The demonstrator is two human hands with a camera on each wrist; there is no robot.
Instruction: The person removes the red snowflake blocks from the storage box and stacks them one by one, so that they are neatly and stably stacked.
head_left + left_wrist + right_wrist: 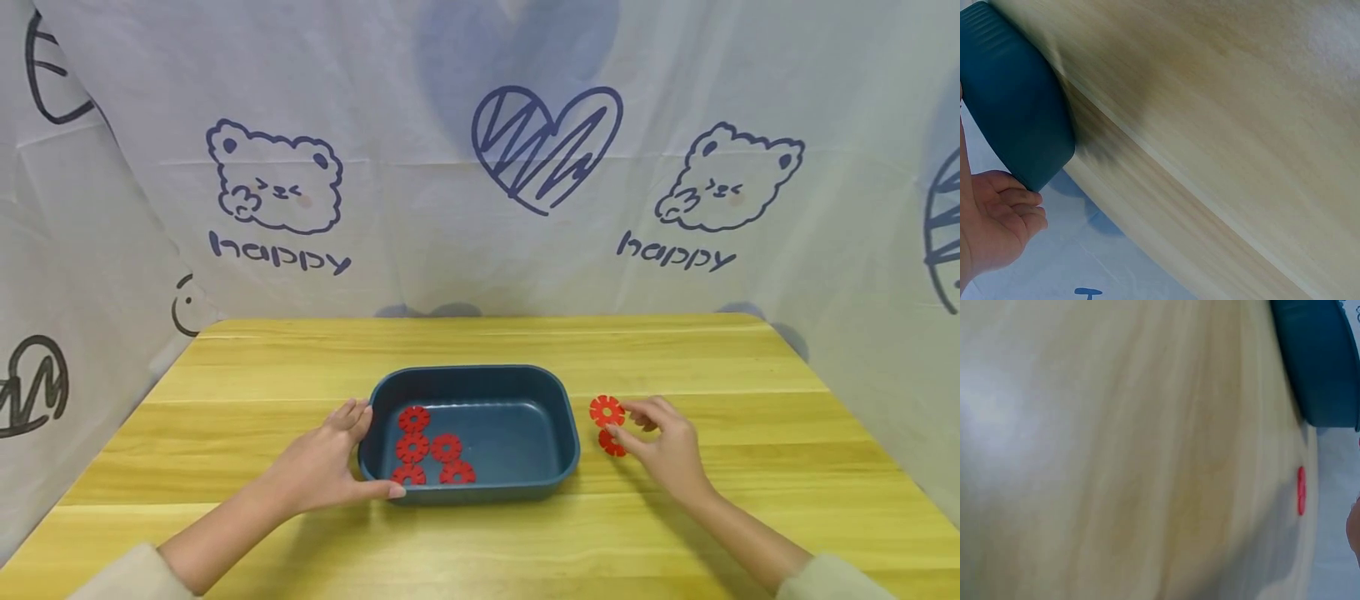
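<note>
My left hand point(333, 458) holds the left end of a dark blue plastic bin point(468, 493), its thumb on the near rim and its fingers at the left side. In the left wrist view, the fingertips touch the outer wall of the bin point(1019, 94). Several red notched snowflake discs point(412, 448) lie on the bin's floor, toward its left. Right of the bin, my right hand point(667, 442) pinches one red snowflake disc point(607, 411) by its edge. A second snowflake disc point(611, 443) lies on the table just below, partly hidden by the thumb.
Everything stands on a light wood-grain table point(480, 550). A pale cloth point(420, 250) printed with bears and hearts hangs behind the table and along both sides.
</note>
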